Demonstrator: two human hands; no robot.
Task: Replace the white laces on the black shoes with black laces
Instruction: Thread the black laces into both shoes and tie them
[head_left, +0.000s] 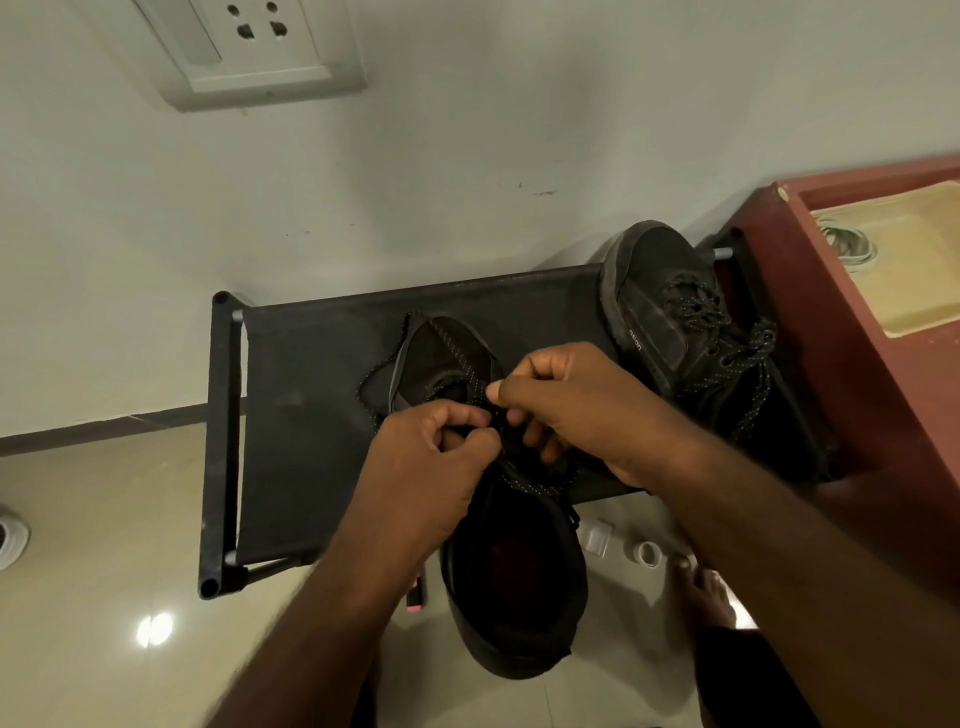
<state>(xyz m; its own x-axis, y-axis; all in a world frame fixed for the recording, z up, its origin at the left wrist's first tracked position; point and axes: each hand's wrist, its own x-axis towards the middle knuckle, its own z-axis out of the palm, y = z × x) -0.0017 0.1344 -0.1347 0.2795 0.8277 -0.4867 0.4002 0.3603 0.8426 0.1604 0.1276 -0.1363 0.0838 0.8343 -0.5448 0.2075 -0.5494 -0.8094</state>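
Note:
A black shoe (511, 582) lies on the front edge of a black fabric rack (311, 405), toe pointing away, heel hanging over the floor. A black lace with pale flecks (457, 353) runs over its toe and loops off to the left. My left hand (431, 467) pinches the lace at the eyelets. My right hand (576, 410) pinches the same lace just right of it, fingers curled. A second black shoe (675, 322) with a black flecked lace rests at the rack's right end.
A reddish cabinet (862, 374) stands to the right, its top holding a beige tray with pale cords (847, 247). A wall socket (249, 47) is above. On the tiled floor lie a small tape roll (648, 552), a pink-tipped object (415, 597) and my bare foot (706, 597).

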